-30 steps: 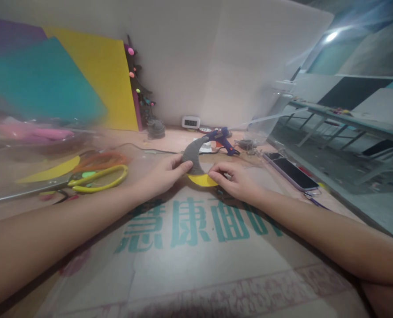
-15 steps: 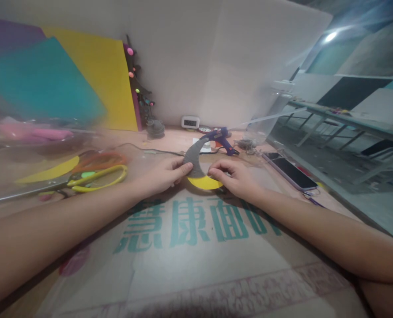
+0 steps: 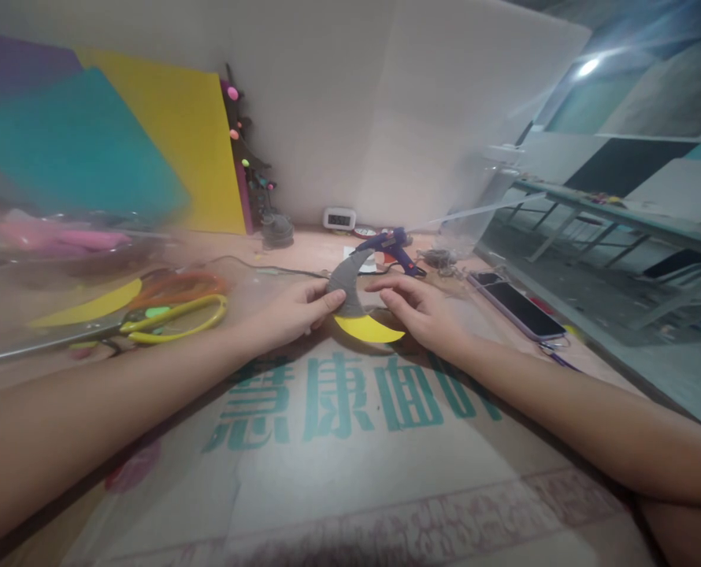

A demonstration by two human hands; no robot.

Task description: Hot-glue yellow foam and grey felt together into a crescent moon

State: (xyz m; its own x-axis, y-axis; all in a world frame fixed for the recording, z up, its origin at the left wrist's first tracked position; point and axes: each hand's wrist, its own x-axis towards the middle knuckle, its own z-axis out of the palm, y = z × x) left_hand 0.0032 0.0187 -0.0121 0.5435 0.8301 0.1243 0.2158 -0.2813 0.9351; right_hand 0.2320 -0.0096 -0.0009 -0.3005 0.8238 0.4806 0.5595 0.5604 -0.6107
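Observation:
A crescent moon cutout, its upper part grey (image 3: 344, 282) and its lower part yellow (image 3: 369, 329), is held above the printed sheet. My left hand (image 3: 303, 309) pinches its left edge, thumb on the grey face. Just right of the crescent is my right hand (image 3: 418, 311), fingers apart and slightly curled, with a gap to the yellow tip. Behind the crescent lies a dark blue glue gun (image 3: 395, 242), partly covered by the crescent's upper tip.
Yellow-handled scissors (image 3: 176, 319), orange-handled scissors (image 3: 179, 287) and a yellow crescent piece (image 3: 90, 305) lie left. A phone (image 3: 519, 307) rests near the right table edge. A small digital clock (image 3: 339, 219) stands at the back; coloured sheets (image 3: 179, 150) lean at the back left.
My right hand has let go of the yellow tip and moved slightly right, its fingers spreading. The tip now shows fully. My left hand keeps its hold in almost the same place.

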